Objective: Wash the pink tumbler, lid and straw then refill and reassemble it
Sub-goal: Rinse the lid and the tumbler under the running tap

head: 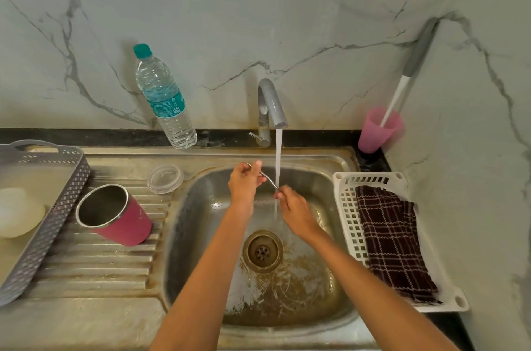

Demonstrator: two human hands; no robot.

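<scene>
Both hands hold a thin metal straw [268, 179] over the sink basin [201, 235], under the running water from the tap [271, 103]. My left hand [244, 182] grips the straw's upper end. My right hand [296, 208] pinches its lower end, right at the stream. The pink tumbler [120, 217] stands open-mouthed on the ribbed drainboard to the left, without its lid. Its clear lid [165, 178] lies flat on the drainboard just behind it, near the basin's rim.
A water bottle [163, 98] with a green cap stands against the wall behind the drainboard. A grey tray [48, 224] sits far left. A white basket [344, 207] holding a dark checked cloth [393, 241] is right of the basin. A pink cup [377, 131] holds a brush.
</scene>
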